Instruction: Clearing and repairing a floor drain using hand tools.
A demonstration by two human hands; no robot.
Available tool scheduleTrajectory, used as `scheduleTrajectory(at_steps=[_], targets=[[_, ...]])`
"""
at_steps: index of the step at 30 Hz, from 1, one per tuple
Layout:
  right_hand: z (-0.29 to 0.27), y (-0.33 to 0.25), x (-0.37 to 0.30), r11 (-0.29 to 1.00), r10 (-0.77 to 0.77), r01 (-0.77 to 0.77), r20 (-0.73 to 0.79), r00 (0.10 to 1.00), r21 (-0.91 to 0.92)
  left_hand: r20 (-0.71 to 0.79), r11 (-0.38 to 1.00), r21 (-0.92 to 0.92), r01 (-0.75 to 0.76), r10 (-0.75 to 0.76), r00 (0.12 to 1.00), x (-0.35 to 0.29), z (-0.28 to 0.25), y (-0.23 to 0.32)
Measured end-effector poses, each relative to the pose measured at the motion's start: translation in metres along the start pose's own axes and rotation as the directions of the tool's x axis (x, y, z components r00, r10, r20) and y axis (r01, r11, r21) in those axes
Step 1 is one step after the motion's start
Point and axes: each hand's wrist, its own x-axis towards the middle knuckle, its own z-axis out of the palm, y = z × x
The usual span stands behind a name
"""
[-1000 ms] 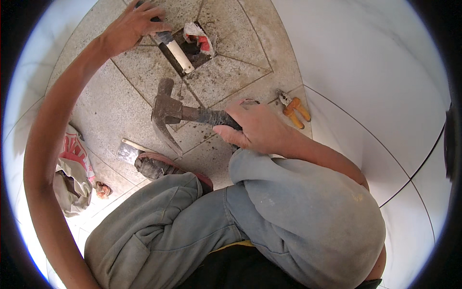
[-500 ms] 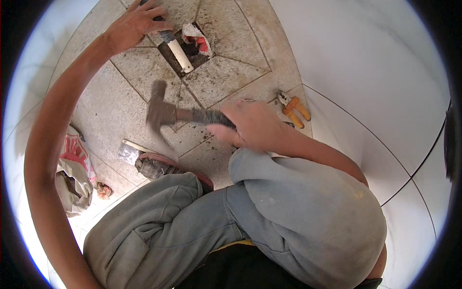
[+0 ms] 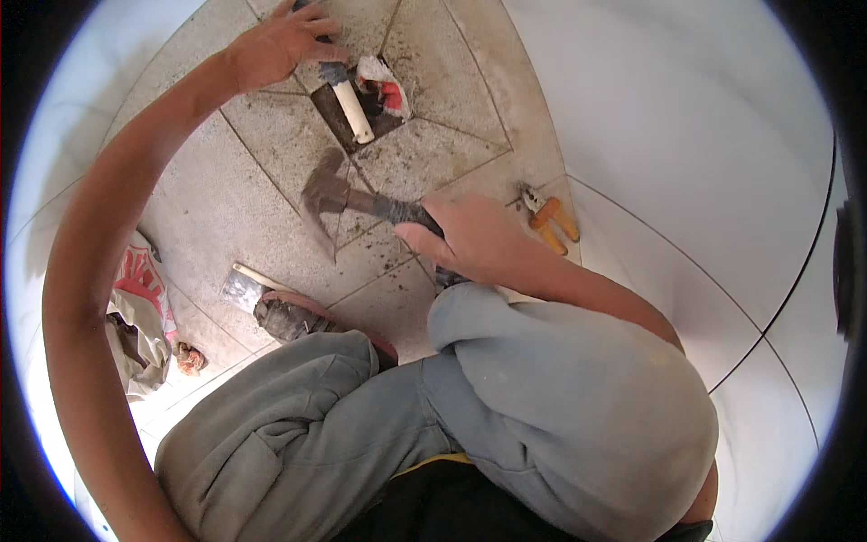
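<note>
My right hand (image 3: 474,237) is closed round the dark grip of a claw hammer (image 3: 361,200), whose head is above the tiled floor, slightly blurred. Farther off, at the upper left, my left hand (image 3: 287,45) grips a tool with a black and off-white handle (image 3: 350,110). The off-white end slants toward me over a square hole (image 3: 336,116) in the floor; the tool's far end is out of the picture. Beside the handle, a crumpled white and red wrapper (image 3: 390,90) sits in the hole.
Pliers with orange handles (image 3: 553,221) lie right of my right hand. A flat tool with a pale handle (image 3: 246,287) rests beside my shoe (image 3: 289,316). Left are a printed bag (image 3: 140,339) and a small reddish lump (image 3: 190,359). A white tiled wall (image 3: 668,135) rises at right.
The hammer head has moved a little away from me and to the right, and is less blurred. My left hand still grips the handle; the view has shifted slightly.
</note>
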Motion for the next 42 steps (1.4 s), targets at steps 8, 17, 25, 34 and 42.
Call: scheduleTrajectory(at_steps=[8, 17, 25, 34, 42], targets=[[0.000, 0.016, 0.009, 0.982, 0.185, -0.185, 0.029, 0.982, 0.035, 0.096, 0.995, 0.062, 0.073, -0.079, 0.992, 0.006, -0.008, 0.007], [-0.005, -0.007, -0.013, 0.981, -0.004, -0.011, 0.077, 0.997, 0.193, 0.102, 0.989, -0.077, 0.125, -0.117, 0.988, -0.018, -0.005, 0.006], [-0.007, -0.003, -0.016, 0.984, -0.036, 0.033, 0.012, 0.999, 0.175, -0.011, 0.997, -0.064, 0.032, -0.033, 0.999, -0.010, 0.000, 0.002], [-0.011, -0.005, 0.000, 0.990, 0.119, -0.123, 0.068, 0.991, 0.062, -0.001, 0.997, -0.029, -0.072, 0.072, 0.997, 0.012, 0.001, -0.007], [-0.015, -0.005, 0.002, 0.996, 0.085, -0.085, 0.094, 0.992, -0.006, 0.048, 0.999, -0.016, -0.042, 0.043, 0.998, 0.019, 0.002, -0.010]])
